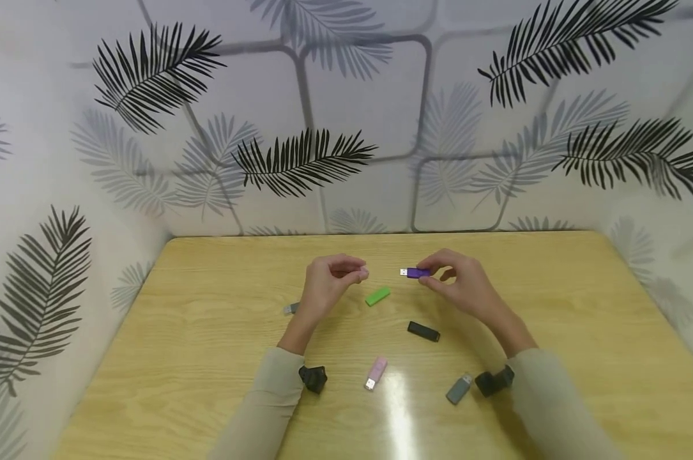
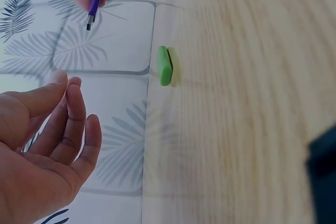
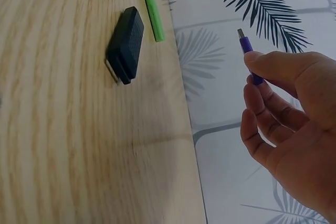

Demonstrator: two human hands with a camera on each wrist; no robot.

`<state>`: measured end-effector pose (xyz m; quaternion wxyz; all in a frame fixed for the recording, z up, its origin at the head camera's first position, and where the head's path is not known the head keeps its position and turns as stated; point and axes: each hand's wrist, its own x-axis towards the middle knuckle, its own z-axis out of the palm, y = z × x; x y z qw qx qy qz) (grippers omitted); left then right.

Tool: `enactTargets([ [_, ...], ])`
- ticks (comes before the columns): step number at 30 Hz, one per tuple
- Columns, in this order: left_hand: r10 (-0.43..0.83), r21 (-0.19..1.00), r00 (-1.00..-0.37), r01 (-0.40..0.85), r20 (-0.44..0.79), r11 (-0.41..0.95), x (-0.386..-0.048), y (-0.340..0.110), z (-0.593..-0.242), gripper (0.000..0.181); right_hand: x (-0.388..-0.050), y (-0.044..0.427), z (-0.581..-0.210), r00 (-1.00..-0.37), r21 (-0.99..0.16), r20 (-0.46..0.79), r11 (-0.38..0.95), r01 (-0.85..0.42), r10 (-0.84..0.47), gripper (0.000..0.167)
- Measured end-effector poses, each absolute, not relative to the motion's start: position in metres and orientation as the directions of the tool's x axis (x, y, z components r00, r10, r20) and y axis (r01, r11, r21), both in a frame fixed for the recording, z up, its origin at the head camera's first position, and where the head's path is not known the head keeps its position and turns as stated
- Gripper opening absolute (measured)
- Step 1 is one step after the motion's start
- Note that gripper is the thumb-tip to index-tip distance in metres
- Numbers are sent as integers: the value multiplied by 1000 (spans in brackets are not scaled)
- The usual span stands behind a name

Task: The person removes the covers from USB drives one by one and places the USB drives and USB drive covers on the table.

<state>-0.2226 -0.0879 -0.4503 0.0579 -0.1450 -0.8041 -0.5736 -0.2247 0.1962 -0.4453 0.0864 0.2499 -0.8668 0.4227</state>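
In the head view, my right hand (image 1: 464, 281) pinches a purple USB stick (image 1: 418, 273) between thumb and fingers, its metal plug pointing left. The right wrist view shows the same purple stick (image 3: 245, 45) held at the fingertips above the table. Across from it, my left hand (image 1: 327, 281) is raised with thumb and fingertips together. A small pale pink patch shows at those fingertips; whether it is a held thing or fingertip, I cannot tell. In the left wrist view, no object is clear in the left hand (image 2: 50, 145). Below and between the hands lies a green stick (image 1: 377, 296).
On the wooden table (image 1: 179, 358) lie a black stick (image 1: 423, 331), a pink stick (image 1: 376, 374) and a grey stick (image 1: 458, 390) near the right wrist. Another grey one (image 1: 291, 308) is partly hidden behind the left hand. A leaf-patterned wall stands behind the table.
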Motion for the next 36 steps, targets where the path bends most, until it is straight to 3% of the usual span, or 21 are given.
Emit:
enactTargets([
  [20,146,868,-972,230,183,440,-265,-77,-455,16,-264,192,-453,-898,-703,305,561,-437,-318,16],
  [36,155,817,-971,235,179,526,-290,-66,-475,13,-292,184,-479,-939,-786,190,529,-321,-287,19],
])
